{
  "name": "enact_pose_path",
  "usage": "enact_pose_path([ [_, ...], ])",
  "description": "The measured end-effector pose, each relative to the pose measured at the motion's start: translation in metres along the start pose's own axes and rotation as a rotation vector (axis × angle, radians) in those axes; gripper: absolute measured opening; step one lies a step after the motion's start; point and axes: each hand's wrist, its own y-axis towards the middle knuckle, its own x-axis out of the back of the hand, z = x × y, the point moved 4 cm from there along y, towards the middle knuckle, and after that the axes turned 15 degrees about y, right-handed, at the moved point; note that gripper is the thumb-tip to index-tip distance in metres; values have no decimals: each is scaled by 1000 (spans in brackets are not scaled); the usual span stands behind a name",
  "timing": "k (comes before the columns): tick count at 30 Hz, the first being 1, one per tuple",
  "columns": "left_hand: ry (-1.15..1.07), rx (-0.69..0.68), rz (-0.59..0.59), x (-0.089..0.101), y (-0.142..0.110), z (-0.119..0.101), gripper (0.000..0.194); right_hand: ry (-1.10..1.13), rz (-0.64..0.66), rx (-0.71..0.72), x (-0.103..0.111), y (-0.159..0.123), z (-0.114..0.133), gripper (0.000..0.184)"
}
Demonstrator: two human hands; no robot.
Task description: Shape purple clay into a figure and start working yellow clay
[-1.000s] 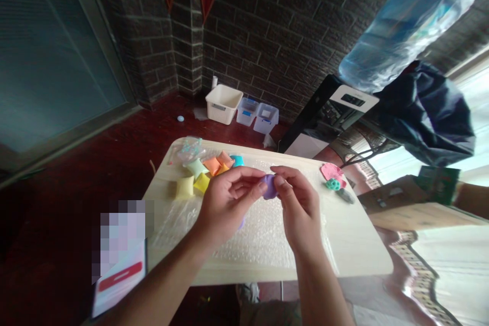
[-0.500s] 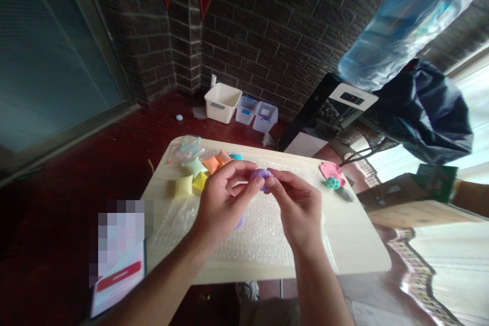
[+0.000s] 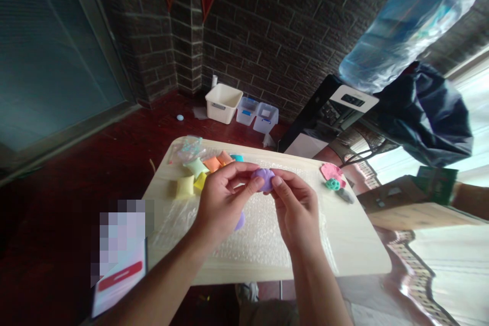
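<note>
Both my hands meet above the middle of a pale wooden table (image 3: 355, 244). My left hand (image 3: 223, 204) and my right hand (image 3: 296, 204) pinch a small purple lump of clay (image 3: 263, 179) between thumbs and fingertips. A second purple bit (image 3: 240, 221) shows under my left palm, partly hidden. Beneath the hands lies a sheet of bubble wrap (image 3: 255, 234). Several small clay packets (image 3: 202, 170) in yellow, pale green, orange and teal lie at the table's far left.
Pink and teal clay shapes (image 3: 332, 175) sit at the table's far right. A card with a red bar (image 3: 120, 280) overhangs the near left. White and clear bins (image 3: 239, 107) stand on the floor by the brick wall. A black stand (image 3: 324, 112) is behind the table.
The purple clay has been turned between my fingertips and lifted slightly; both hands stay together over the bubble wrap.
</note>
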Motion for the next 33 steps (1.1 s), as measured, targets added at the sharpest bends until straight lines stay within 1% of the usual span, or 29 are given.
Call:
enact_pose_path([
  [3,-14,6,44,-2,-1,3,28,-18,16,-2,-1,0,0,17],
  [6,-53,21,87,-4,-2,4,30,-77,34,28,0,-1,0,11],
  [9,-64,49,89,-5,-2,4,38,-113,3,72,2,-1,1,12],
  [10,-48,51,84,-5,-2,3,38,-121,0,81,1,-1,3,13],
  [13,32,32,87,-4,-2,1,27,-164,31,73,-2,-1,5,14],
  [16,81,-2,101,-4,-3,-1,22,-217,58,70,-5,-1,8,14],
  [19,141,-51,61,-3,-6,-1,21,-242,56,85,-6,-2,8,12],
  [23,179,-99,-6,-2,-7,-1,33,-235,40,115,-5,-4,8,14],
  [25,153,-88,-15,-1,-6,-1,33,-236,80,108,-7,-5,8,15],
  [27,135,-69,-25,0,-4,-2,27,-235,108,98,-8,-5,6,13],
  [29,116,-40,-16,0,-3,-2,25,-220,89,100,-8,-5,5,12],
  [33,26,24,59,-2,-2,2,32,-190,28,108,-7,-4,5,16],
])
